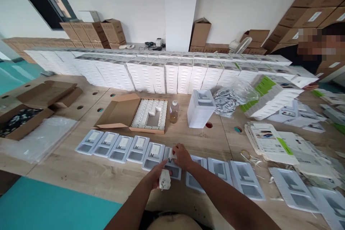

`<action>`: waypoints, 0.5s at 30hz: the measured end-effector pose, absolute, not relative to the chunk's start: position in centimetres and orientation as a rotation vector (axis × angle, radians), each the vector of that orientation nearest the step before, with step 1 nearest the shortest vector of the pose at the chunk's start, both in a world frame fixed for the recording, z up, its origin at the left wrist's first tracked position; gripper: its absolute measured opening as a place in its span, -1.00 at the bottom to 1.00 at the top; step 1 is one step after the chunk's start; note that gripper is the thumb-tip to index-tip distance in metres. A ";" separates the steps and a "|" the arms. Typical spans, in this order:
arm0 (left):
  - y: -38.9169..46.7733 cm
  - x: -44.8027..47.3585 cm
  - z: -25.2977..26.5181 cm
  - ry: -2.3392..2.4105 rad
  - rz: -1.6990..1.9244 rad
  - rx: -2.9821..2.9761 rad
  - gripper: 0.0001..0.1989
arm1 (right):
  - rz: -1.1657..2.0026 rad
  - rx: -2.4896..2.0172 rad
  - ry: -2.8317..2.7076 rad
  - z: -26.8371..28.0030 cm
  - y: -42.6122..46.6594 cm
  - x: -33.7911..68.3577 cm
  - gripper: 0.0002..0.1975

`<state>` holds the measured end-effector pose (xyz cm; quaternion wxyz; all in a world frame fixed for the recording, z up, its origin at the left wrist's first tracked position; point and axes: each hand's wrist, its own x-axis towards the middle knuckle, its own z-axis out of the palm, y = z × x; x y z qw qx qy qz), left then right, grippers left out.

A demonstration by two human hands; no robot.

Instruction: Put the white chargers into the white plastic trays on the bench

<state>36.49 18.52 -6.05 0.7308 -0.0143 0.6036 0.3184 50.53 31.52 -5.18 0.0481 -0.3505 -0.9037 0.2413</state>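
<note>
Closest in, the person's left hand is wrapped around a small white charger, held just above the near edge of the wooden table. Right beside it, the right hand pinches another small white piece between thumb and fingertips, pressing it down over a white plastic tray that lies flat on the table. The two hands are almost touching.

That tray sits in a row of trays running left to right across the near part of the table; the ones to the left each have a white block seated in them, while the trays on the right look hollow.

A little farther back stands an open cardboard box with white parts packed in rows inside. Just beside it is a small bottle of yellowish liquid, then a tall stack of white trays. To the right lies a clear bag of cables, with flat printed cartons spread near it. On the left, a sheet of clear plastic lies beside a brown box.

Beyond all this, a long wall of stacked white boxes crosses the table. Another person sits at the far right, and brown shipping cartons are piled against the back wall.
</note>
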 end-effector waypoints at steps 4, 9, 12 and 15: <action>18.5 36.6 -6.0 1.341 0.695 -0.041 -0.38 | 0.775 -0.993 -2.776 -4.9 31.2 50.9 -0.74; 18.3 36.4 -5.8 1.322 0.700 -0.020 -0.34 | 0.832 -0.965 -2.759 -4.2 31.3 51.3 -0.85; 18.1 36.0 -4.9 1.278 0.693 -0.017 -0.33 | 0.917 -0.962 -2.701 -2.9 30.2 51.4 -0.93; 17.8 36.2 -3.6 1.206 0.725 -0.005 -0.40 | 1.105 -0.837 -2.674 -1.0 27.5 51.8 -0.90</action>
